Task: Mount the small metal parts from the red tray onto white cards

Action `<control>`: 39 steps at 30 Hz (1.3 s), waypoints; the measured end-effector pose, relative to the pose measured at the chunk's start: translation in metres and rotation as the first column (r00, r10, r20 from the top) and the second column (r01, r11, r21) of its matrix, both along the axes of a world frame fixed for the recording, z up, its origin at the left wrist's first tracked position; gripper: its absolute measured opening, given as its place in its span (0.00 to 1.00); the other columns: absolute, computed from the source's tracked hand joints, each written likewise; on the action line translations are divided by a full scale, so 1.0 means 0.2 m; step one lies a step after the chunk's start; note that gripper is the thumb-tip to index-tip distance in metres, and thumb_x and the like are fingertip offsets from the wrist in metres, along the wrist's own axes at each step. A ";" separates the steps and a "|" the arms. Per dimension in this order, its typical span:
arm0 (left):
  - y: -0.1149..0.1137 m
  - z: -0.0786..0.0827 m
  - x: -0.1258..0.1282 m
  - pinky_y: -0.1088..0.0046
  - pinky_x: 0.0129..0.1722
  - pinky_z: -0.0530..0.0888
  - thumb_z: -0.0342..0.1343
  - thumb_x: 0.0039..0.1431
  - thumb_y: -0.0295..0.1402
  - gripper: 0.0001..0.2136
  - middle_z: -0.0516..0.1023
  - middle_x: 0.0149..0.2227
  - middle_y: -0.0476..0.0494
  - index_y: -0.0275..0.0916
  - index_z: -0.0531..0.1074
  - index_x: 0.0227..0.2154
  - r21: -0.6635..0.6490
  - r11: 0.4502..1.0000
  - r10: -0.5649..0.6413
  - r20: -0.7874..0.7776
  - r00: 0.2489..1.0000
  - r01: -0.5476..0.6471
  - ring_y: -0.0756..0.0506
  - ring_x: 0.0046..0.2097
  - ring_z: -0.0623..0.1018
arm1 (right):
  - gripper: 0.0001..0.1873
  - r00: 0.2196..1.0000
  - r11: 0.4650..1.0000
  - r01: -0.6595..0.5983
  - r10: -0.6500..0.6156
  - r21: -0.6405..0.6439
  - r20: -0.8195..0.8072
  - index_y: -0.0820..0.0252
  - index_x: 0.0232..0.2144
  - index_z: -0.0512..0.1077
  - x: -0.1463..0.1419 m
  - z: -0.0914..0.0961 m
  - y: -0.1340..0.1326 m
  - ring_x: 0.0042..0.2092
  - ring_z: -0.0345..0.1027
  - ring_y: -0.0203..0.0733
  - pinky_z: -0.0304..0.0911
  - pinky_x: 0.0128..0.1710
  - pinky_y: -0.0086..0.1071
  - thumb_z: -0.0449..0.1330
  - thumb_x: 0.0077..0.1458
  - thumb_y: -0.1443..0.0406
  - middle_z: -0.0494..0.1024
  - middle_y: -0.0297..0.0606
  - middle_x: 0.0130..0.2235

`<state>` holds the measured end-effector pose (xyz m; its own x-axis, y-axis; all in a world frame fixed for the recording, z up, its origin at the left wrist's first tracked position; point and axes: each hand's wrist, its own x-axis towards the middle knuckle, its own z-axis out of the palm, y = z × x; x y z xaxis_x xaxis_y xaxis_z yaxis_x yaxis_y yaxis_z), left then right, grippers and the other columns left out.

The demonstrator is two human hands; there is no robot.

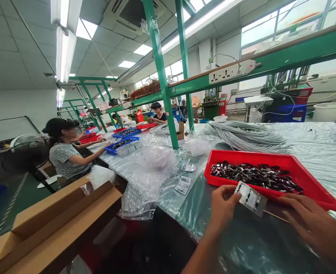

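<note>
My left hand [224,203] pinches one end of a small see-through plastic packet [250,198] between thumb and fingers. Inside the packet, dark parts show against a whitish backing. From the packet's right end a thin, light-coloured stick [276,216] runs across to my right hand [313,224], which holds its other end. Just beyond both hands stands a red tray [313,179] with a heap of small, shiny black parts [253,175]. Left of the tray, two similar packets [183,185] lie on the plastic-covered table.
Loose see-through bags [145,182] spread across the table's left side, beside an open cardboard box [68,224]. A coil of grey cable [245,137] lies behind the tray. A green post [162,76] rises from the table. A co-worker [69,148] sits left, near a blue tray [122,144].
</note>
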<state>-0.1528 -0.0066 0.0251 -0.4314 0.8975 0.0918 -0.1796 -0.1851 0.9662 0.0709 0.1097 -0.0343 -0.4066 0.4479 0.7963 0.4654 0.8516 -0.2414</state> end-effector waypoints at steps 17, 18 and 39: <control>0.71 0.16 -0.21 0.75 0.36 0.71 0.76 0.32 0.38 0.19 0.79 0.29 0.48 0.36 0.77 0.29 0.215 0.967 -0.189 0.236 0.953 0.138 0.51 0.31 0.76 | 0.10 0.917 0.862 -0.339 0.214 -0.377 -0.335 0.59 0.41 0.74 -0.69 0.46 0.33 0.49 0.75 0.50 0.73 0.46 0.44 0.62 0.56 0.62 0.79 0.46 0.47; 0.70 0.15 -0.22 0.74 0.37 0.71 0.75 0.33 0.38 0.19 0.80 0.29 0.47 0.36 0.78 0.29 0.192 0.973 -0.163 0.180 0.970 0.128 0.50 0.32 0.77 | 0.09 0.921 0.853 -0.334 0.204 -0.401 -0.332 0.59 0.40 0.75 -0.70 0.46 0.32 0.47 0.75 0.49 0.73 0.43 0.41 0.62 0.55 0.63 0.80 0.46 0.46; 0.73 0.15 -0.27 0.75 0.29 0.74 0.71 0.38 0.37 0.18 0.79 0.31 0.46 0.35 0.74 0.31 0.057 0.986 -0.167 0.258 0.952 0.158 0.45 0.34 0.79 | 0.24 0.935 0.997 0.059 -0.039 -0.047 0.352 0.71 0.58 0.69 -0.71 0.51 0.30 0.60 0.65 0.52 0.63 0.61 0.43 0.61 0.62 0.64 0.72 0.55 0.59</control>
<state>-0.2069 0.1391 0.0546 -0.2932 0.9556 0.0283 -0.4546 -0.1653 0.8752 -0.0715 0.1692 0.0683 -0.6320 0.5139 0.5801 0.5698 0.8155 -0.1017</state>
